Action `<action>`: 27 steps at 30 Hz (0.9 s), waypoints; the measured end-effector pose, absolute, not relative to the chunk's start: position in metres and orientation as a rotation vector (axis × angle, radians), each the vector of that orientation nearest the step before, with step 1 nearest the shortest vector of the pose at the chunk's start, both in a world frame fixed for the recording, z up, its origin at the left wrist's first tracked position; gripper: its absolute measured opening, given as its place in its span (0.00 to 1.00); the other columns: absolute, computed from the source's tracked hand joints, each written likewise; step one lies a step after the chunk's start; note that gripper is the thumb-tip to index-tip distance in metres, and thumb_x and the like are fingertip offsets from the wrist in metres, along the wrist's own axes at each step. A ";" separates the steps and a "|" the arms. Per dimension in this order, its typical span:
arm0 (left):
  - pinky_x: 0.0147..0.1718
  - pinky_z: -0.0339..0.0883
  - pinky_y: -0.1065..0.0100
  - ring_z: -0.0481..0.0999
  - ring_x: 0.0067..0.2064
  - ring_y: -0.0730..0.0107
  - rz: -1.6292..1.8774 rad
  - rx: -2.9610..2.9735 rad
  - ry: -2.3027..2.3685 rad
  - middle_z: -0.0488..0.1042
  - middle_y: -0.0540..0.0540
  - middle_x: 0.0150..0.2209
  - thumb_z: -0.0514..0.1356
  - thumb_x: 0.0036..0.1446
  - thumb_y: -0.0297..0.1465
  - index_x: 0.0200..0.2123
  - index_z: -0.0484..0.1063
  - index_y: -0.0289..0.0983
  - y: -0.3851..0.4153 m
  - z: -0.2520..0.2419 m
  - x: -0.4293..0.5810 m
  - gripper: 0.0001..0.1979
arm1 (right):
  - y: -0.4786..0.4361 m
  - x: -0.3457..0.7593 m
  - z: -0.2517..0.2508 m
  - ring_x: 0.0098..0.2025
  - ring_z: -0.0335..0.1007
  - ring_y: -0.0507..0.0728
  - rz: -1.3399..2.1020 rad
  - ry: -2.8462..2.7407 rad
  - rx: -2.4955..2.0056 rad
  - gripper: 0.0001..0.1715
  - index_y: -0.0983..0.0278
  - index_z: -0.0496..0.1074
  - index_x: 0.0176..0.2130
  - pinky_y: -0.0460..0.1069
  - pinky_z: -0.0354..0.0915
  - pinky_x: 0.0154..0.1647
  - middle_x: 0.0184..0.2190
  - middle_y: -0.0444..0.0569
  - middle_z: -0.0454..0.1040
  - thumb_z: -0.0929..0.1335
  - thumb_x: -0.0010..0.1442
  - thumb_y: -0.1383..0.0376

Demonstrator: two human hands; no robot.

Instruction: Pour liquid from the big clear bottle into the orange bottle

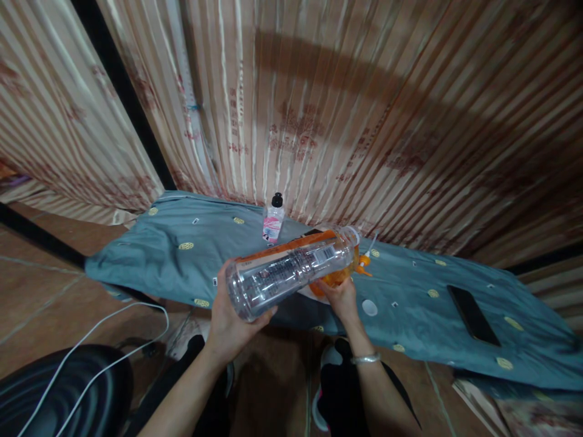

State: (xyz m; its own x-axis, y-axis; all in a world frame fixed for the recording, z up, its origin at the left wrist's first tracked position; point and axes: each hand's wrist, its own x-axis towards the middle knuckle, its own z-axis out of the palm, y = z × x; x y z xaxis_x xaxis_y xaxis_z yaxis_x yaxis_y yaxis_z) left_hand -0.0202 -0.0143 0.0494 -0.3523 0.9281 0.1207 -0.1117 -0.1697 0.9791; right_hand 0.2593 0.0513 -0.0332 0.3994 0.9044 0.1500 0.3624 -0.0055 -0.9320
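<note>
My left hand (232,321) is wrapped round the base of a large clear plastic bottle (291,273) with an orange-and-white label. The bottle lies tilted, its neck pointing up and right. Beneath the neck, my right hand (341,297) grips a translucent orange container (332,278), partly hidden by the bottle. Whether the two touch, and whether liquid is flowing, I cannot tell. Just right of it on the cloth is an orange spray or pump head (363,264) with a thin pale tube. Behind the bottle stands a small clear bottle (273,221) with a black cap and pink label.
Teal patterned cloth (182,267) covers the long narrow surface. A black phone (473,315) and a round white disc (370,308) lie on it to the right. A striped curtain (319,121) hangs behind. At lower left are a black stool (68,394) and a white cable (104,318).
</note>
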 end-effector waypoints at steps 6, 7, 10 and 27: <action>0.62 0.88 0.31 0.92 0.53 0.33 1.554 1.030 1.378 0.89 0.44 0.50 0.89 0.23 0.38 0.60 0.74 0.48 -0.014 0.074 -0.022 0.56 | 0.050 0.257 -0.027 0.50 0.94 0.76 0.654 -1.168 -1.580 0.47 0.59 0.85 0.54 0.64 0.89 0.51 0.45 0.59 0.95 0.87 0.49 0.32; 0.60 0.89 0.32 0.91 0.52 0.33 1.548 1.013 1.370 0.88 0.45 0.50 0.89 0.21 0.36 0.59 0.74 0.49 -0.014 0.076 -0.022 0.56 | 0.050 0.256 -0.027 0.50 0.94 0.77 0.653 -1.158 -1.581 0.46 0.59 0.85 0.54 0.64 0.89 0.51 0.45 0.59 0.95 0.87 0.49 0.32; 0.51 0.92 0.34 0.90 0.50 0.33 1.583 0.959 1.325 0.88 0.45 0.48 0.89 0.20 0.34 0.59 0.75 0.49 -0.014 0.073 -0.019 0.57 | 0.050 0.256 -0.027 0.49 0.94 0.77 0.658 -1.132 -1.586 0.46 0.59 0.85 0.53 0.65 0.89 0.51 0.43 0.59 0.95 0.87 0.48 0.33; 0.60 0.89 0.33 0.92 0.51 0.37 1.631 1.035 1.316 0.90 0.45 0.52 0.90 0.23 0.41 0.62 0.75 0.51 -0.013 0.061 -0.019 0.57 | 0.050 0.257 -0.028 0.52 0.94 0.77 0.656 -1.152 -1.579 0.45 0.58 0.85 0.54 0.64 0.89 0.53 0.47 0.59 0.96 0.88 0.48 0.36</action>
State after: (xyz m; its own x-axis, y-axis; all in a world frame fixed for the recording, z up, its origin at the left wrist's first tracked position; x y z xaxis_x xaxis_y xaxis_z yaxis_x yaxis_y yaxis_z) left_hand -0.0194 -0.0134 0.0608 -0.3612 0.9250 0.1178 -0.0804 -0.1568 0.9844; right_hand 0.2570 0.0496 -0.0282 0.3916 0.9103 0.1338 0.3490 -0.0124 -0.9370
